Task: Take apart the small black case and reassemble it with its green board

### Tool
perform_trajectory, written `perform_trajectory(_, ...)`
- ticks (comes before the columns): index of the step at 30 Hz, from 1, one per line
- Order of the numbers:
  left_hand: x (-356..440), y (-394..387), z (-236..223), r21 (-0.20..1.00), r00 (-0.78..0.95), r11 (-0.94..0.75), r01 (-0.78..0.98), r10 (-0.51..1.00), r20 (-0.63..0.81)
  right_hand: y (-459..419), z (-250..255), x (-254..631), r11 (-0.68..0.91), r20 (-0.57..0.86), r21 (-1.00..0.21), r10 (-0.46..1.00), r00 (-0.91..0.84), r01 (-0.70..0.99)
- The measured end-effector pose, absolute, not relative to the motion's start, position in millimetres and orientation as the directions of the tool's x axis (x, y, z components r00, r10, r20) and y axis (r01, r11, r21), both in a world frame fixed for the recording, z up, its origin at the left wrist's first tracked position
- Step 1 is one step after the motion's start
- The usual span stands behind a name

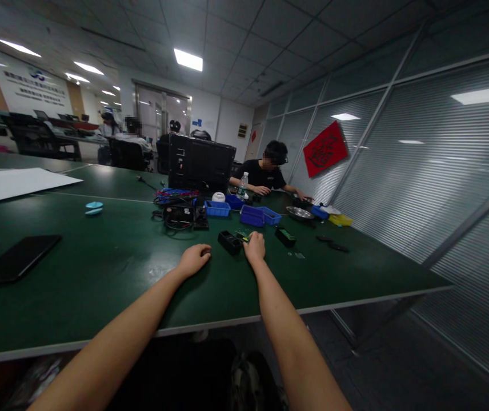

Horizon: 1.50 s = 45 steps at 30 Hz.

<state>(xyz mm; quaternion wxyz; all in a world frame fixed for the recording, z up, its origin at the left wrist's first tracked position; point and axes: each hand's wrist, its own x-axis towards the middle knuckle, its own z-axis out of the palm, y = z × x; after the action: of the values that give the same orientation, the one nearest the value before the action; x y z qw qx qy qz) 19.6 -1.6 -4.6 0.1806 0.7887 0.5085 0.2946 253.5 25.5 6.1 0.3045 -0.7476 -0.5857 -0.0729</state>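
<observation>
My right hand (pixel 255 246) is closed just right of a black open case (pixel 229 242) on the green table. A small yellow-green piece (pixel 245 240) shows at its fingertips; what the fingers hold is too small to make out. Tiny green bits (pixel 241 233) lie behind the fingers. My left hand (pixel 193 260) rests on the table left of the case, fingers loosely curled, thumb apart, nothing in it. A second black case with a green top face (pixel 285 236) lies to the right of my right hand.
Behind the cases stand blue trays (pixel 217 208), a black power unit with cables (pixel 178 214), a metal bowl (pixel 300 213) and a monitor (pixel 201 162). Flat black pieces (pixel 337 247) lie right; a black tablet (pixel 16 258) lies left. A person (pixel 265 171) sits across the table (pixel 133 297).
</observation>
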Motion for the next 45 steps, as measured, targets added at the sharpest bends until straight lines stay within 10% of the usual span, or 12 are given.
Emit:
perform_trajectory(23, 20, -2, -5, 0.592, 0.309, -0.434, 0.679, 0.901, 0.305, -2, 23, 196, 0.129, 0.559, -0.012, 0.823, -0.1, 0.992)
perform_trajectory(33, 20, -4, -1, 0.631, 0.285, -0.394, 0.669, 0.919, 0.271, 4, 16, 195, 0.102, 0.377, -0.132, 0.925, -0.045, 0.986)
perform_trajectory(45, 20, -5, 0, 0.633, 0.298, -0.4, 0.663, 0.917, 0.266, -5, 27, 195, 0.122, 0.557, -0.056, 0.828, -0.071, 0.991)
